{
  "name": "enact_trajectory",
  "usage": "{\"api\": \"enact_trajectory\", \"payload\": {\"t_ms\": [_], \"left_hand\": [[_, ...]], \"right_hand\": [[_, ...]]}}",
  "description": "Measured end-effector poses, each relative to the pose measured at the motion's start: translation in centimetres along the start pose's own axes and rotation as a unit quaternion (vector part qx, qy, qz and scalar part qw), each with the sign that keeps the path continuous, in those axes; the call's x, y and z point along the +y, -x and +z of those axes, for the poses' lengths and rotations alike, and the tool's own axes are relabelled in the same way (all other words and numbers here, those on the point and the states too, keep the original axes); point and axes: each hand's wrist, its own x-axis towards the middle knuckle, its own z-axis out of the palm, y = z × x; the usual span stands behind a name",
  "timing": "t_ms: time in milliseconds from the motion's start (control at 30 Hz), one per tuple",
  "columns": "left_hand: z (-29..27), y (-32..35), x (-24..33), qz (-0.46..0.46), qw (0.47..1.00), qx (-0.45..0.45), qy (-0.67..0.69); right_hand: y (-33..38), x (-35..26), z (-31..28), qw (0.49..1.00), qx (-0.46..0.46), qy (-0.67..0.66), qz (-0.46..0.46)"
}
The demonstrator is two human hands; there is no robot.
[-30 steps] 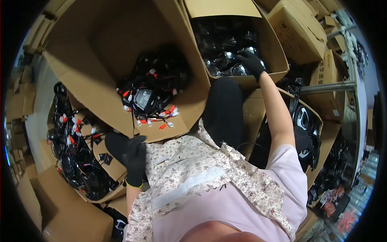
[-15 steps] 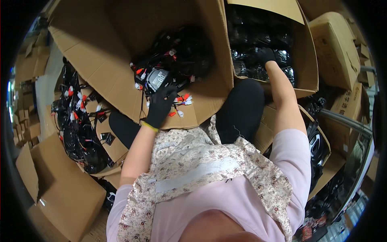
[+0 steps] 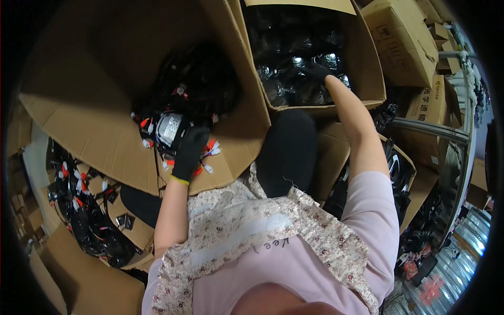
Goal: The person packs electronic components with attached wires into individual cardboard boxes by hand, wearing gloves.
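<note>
My left hand (image 3: 190,152), in a black glove, is closed over wires beside a black unit with a silver label (image 3: 170,128), its fingertips partly hidden. Around it, red and white connectors (image 3: 212,148) stick out on coloured leads. The unit lies on the lower wall of a large tilted carton (image 3: 226,170), in front of a heap of black wired parts (image 3: 199,79). My right hand (image 3: 317,72), also black-gloved, reaches into a second carton (image 3: 362,100) at the right. Its fingers stretch leftward over shiny black plastic-wrapped packs (image 3: 286,86); nothing is visibly held.
Left of my knee, a black bag with wired parts (image 3: 89,231) lies on cardboard. An open carton (image 3: 94,262) stands at the lower left. Closed cartons (image 3: 401,44) and a metal rack (image 3: 430,128) are at the right. Clear plastic trays (image 3: 446,268) are stacked lower right.
The whole view has shifted, so the cartons appear further left and lower. My right hand's fingers now extend further left over the packs. My left hand stays beside the labelled unit.
</note>
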Motion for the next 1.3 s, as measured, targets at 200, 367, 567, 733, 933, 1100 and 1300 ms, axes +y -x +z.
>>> {"api": "enact_trajectory", "payload": {"t_ms": [200,367,567,733,933,1100,1300], "left_hand": [[3.6,-1.4,8.3,0.053,0.997,-0.055,0.027],[2.5,-1.6,18.8,0.139,0.987,0.003,-0.082],[12.7,-13.8,23.5,0.421,0.875,-0.013,-0.238],[23.9,-26.1,25.9,0.168,0.826,-0.242,-0.481],[25.0,-29.8,12.0,0.064,0.813,-0.201,-0.542],[26.6,-31.3,7.0,0.051,0.846,-0.148,-0.509],[24.6,-30.2,12.8,0.053,0.905,-0.053,-0.419]], "right_hand": [[-6.7,6.7,2.2,0.973,0.087,0.21,0.037],[-7.0,-3.1,2.6,0.974,-0.1,0.183,-0.086],[-6.5,8.5,0.7,0.988,-0.122,0.065,-0.073],[-4.1,17.9,-0.9,0.986,0.004,0.125,-0.111],[-0.7,5.8,-1.1,0.998,0.019,0.055,-0.032],[-0.1,5.9,-1.9,0.994,-0.017,0.108,-0.012],[1.5,5.3,-5.9,0.98,0.159,0.036,-0.113]]}}
